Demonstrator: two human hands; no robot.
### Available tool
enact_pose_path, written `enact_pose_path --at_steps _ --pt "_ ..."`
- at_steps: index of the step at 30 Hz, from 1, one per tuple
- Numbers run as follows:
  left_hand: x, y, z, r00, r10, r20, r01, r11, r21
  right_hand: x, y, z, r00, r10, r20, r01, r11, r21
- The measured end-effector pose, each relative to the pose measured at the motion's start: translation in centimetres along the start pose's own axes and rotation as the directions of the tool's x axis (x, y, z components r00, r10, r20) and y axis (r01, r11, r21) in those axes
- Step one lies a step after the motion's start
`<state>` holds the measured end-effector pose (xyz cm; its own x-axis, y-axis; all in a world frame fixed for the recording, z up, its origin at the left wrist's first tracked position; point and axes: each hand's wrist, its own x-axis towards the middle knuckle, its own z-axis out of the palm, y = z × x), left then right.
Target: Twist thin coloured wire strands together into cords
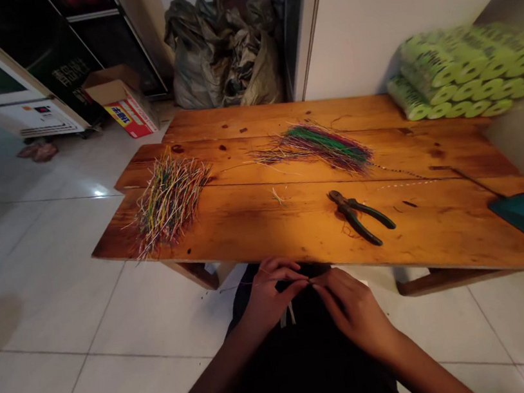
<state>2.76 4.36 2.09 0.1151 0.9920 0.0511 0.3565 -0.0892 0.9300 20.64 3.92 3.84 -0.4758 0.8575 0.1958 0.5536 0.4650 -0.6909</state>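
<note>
The left hand (275,288) and right hand (348,295) pinched a thin wire (238,286) before the table (251,227).
Their fingertips nearly met; this piece looked unfinished. Beyond lay pliers (356,221), a loose wire pile (172,199) and a wire bundle (328,147), which one finished unclear.

This place is looking like a small shop or eatery partly serving as a workroom, though the view is leaving the exact kind unclear. Far ahead and left of the fingers (292,292), a dark cabinet (74,73) bearing Chinese characters, seemingly a drinks cooler, is standing near 1 open printed carton (133,114). Straight beyond the fingers, stuffed sacks (222,52) are slumping past a plank table (246,224). Ahead and far right, green-wrapped rolls (473,69) are lying stacked. Nearer the fingers, 2 heaps of coloured wire (172,202) and 1 pair of pliers (359,215) are suggesting handwork. Pale floor tiles (53,304) are showing below.
</note>
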Motion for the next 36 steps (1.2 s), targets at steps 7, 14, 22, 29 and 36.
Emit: enact_pose_path --at_steps 7,14,22,29,36 --pt "-0.2 -0.3 0.5 0.962 -0.229 0.149 0.270 0.881 -0.389 -0.7 0.7 0.4 0.987 -0.159 0.021 0.161 0.976 -0.150" --pt "-1.0 -1.1 1.4 0.770 -0.430 0.472 0.627 0.370 -0.686 -0.9 0.8 0.3 0.970 -0.240 0.028 0.241 0.950 -0.197" --pt "-1.2 -1.1 1.2 0.746 -0.431 0.507 0.657 0.356 -0.665 -0.9 0.5 0.3 0.989 -0.148 0.012 0.148 0.988 -0.051" --pt "-0.8 0.5 -0.5 0.941 -0.198 0.273 0.294 0.878 -0.377 -0.4 0.1 0.0 0.970 0.235 0.056 -0.241 0.928 0.284" --pt "-0.5 1.3 -0.3 0.971 -0.194 0.137 0.224 0.938 -0.264 -0.1 -0.2 0.2 0.974 0.218 0.053 -0.224 0.927 0.301"
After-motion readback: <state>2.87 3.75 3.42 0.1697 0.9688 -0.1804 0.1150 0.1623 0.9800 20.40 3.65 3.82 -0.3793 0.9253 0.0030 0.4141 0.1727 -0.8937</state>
